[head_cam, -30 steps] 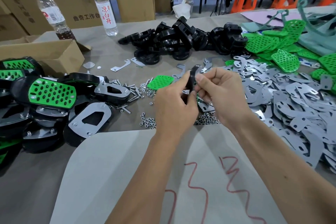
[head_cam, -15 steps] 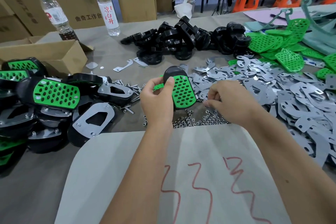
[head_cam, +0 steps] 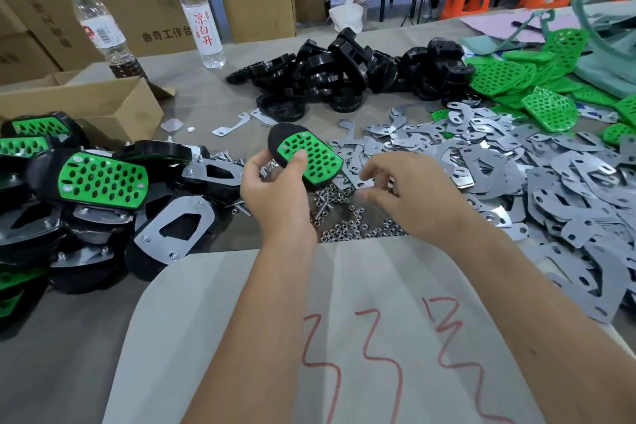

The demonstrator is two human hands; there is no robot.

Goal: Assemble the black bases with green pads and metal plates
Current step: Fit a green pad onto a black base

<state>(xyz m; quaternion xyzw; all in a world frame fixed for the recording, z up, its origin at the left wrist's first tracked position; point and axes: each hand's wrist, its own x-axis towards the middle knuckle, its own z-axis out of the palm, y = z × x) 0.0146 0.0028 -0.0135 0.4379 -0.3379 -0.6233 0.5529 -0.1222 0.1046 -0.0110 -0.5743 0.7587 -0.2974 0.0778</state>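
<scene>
Above the nuts, left hand grips padded base; right hand hovers, fingers loosely curled.

Even, diffuse indoor light falls across the worktable, leaving only soft, shallow shadows beneath the piled parts. Pale glare glints off the metal plates and the two clear bottles. The wide-angle lens bows the cardboard boxes near the frame's edges. The right hand shows slight motion blur at its fingertips.
</scene>
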